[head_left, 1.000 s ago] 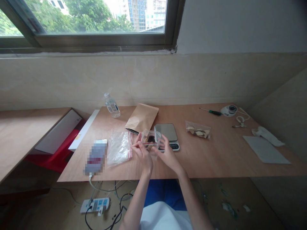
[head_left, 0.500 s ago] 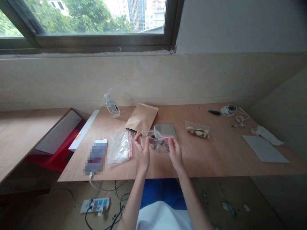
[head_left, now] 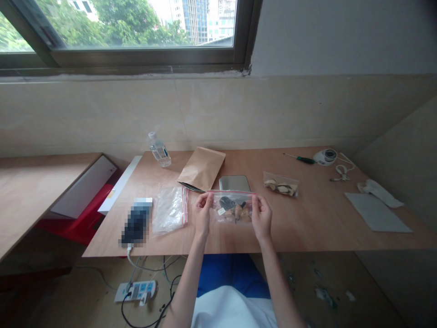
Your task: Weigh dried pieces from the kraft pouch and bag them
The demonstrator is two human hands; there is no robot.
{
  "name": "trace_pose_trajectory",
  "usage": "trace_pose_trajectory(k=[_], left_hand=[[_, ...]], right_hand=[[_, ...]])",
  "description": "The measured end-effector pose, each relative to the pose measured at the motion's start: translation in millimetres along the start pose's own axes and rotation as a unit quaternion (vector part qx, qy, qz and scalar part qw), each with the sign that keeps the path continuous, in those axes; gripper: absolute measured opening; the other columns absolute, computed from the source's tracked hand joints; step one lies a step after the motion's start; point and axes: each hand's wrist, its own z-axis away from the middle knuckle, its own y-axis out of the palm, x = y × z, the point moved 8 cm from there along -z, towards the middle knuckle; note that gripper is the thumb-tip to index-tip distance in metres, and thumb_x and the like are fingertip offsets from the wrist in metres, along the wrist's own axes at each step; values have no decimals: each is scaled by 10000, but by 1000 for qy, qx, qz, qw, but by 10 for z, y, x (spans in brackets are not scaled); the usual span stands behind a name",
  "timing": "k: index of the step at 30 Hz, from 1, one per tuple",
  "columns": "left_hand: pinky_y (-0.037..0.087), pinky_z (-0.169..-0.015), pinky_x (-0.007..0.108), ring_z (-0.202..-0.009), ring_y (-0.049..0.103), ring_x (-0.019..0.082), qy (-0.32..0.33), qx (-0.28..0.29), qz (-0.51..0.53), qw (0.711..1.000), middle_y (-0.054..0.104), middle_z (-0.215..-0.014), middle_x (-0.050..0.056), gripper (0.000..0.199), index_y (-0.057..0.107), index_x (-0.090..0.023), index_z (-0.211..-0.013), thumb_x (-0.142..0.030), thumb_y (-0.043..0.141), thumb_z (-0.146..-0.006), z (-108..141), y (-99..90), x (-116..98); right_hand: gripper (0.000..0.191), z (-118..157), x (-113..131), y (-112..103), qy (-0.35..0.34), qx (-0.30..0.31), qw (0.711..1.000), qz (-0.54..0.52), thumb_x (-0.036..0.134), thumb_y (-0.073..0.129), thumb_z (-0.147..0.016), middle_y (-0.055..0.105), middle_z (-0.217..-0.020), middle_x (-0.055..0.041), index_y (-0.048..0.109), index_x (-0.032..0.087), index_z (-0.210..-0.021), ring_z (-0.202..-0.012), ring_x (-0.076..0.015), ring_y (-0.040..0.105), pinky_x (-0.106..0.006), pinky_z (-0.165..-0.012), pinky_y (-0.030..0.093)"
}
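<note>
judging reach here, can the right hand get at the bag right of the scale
Likely yes: nothing stands between the right hand and the bag of pale pieces, though it is busy holding the other filled bag.

- A silver-topped scale (head_left: 235,183) lay on a wooden table (head_left: 317,228).
- On the near side of the scale, partly hiding it, the left hand (head_left: 203,210) and right hand (head_left: 262,215) pinched the upper corners of a clear zip bag (head_left: 235,212) with dark and tan pieces inside.
- Left of the scale lay a brown paper pouch (head_left: 202,167), flat clear bags (head_left: 169,212) and, farther out, a pixelated device (head_left: 136,223).
- Right of the scale lay a second filled bag (head_left: 282,187) and, well apart, a screwdriver (head_left: 306,160).
</note>
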Motion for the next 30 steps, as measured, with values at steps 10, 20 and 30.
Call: trace_pose_trajectory(k=[10, 20, 30], left_hand=[[463, -557, 211, -619, 572, 115, -6, 12, -13, 1000, 628, -727, 21, 271, 674, -160, -788, -426, 666, -737, 32, -9, -168], [485, -576, 256, -649, 645, 162, 12, 55, -57, 997, 676, -748, 45, 267, 677, -159, -824, -414, 660, -749, 19, -40, -251], [459, -642, 237, -668, 592, 134, 42, 11, -31, 999, 611, -704, 5, 254, 603, -171, -797, -425, 606, -802, 113, 24, -271]], right_hand=[[294, -8, 157, -107, -52, 31, 998, 23, 447, 437, -905, 681, -778, -53, 596, 200, -888, -673, -177, 637, -291, -623, 531], [249, -25, 134, -179, -35, 17, 999, -29, 421, 518, -873, 669, -800, -40, 613, 191, -861, -680, -162, 635, -298, -656, 532], [301, -26, 198, -154, -30, 21, 999, -28, 446, 493, -883, 702, -850, -66, 638, 182, -888, -749, -188, 656, -320, -714, 534]])
